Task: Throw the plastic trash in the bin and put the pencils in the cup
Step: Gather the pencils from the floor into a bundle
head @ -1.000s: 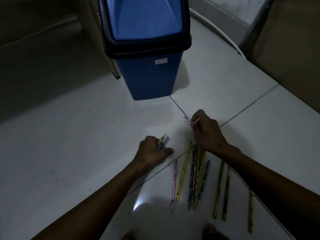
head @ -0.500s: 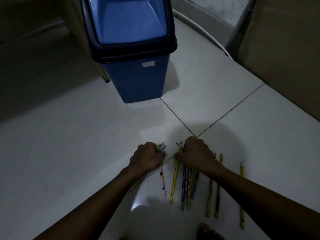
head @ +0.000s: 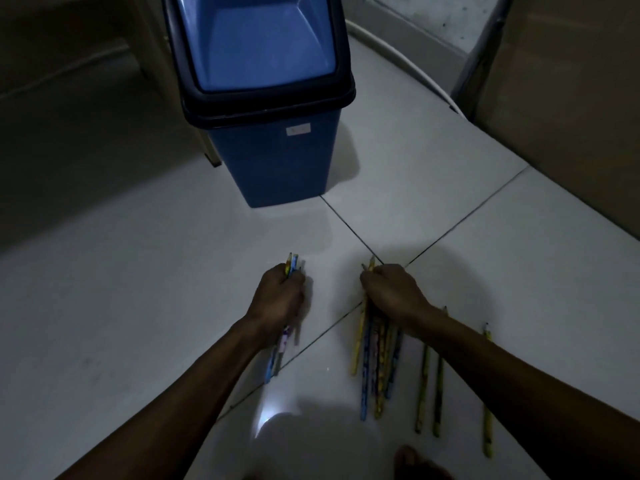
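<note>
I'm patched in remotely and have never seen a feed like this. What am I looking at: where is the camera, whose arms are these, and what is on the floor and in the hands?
There is no machine here: a person wears one wide-angle camera on the head, looking forward and down, so the two bare arms are theirs. The surface is a white tiled floor, dimly lit. A blue bin with a dark rim and a swing lid stands straight ahead. The left hand has closed its grip on a few pencils. The right hand is closed over the top of a bundle of pencils that fans out on the tiles. Three loose pencils lie further right. No cup shows in this view.
</note>
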The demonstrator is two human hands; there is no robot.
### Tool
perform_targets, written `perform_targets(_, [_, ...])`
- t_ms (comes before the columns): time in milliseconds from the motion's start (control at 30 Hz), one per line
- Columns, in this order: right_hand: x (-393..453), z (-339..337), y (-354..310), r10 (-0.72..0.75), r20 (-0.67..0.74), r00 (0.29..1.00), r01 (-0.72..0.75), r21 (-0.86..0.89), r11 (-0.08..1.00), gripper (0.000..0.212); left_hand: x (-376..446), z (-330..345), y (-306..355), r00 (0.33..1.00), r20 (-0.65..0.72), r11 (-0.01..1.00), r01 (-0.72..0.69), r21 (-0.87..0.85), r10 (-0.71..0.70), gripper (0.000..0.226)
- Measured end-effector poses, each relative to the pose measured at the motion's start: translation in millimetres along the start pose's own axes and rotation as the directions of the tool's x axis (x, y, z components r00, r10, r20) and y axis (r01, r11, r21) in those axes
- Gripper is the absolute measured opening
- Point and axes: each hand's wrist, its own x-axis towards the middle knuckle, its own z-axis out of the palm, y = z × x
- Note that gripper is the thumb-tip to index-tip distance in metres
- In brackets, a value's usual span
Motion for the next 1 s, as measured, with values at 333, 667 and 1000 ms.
perform_targets(333, [-17, -35, 16, 0.331, 0.050, 0.942, -0.307, 0.519, 0.798, 0.013, -3, 44, 2, 0.978, 0.200, 0.989, -0.087, 0.116, 0.062, 0.015])
perform_targets(667, [-53, -60, 45, 0.263, 0.030, 0.964, -0.256, 0.371, 0.893, 0.026, -8, 79, -9, 0.989, 0.106, 0.788, -0.148, 0.597, 0.105, 0.039])
perform_targets(1000, [-54, -16, 56, 0.121, -0.099, 0.988, -0.136, -0.155, 0.979, 0.033, -13, 70, -15, 0.907, 0.200, 0.422, -0.356, 0.834, 0.371, 0.033])
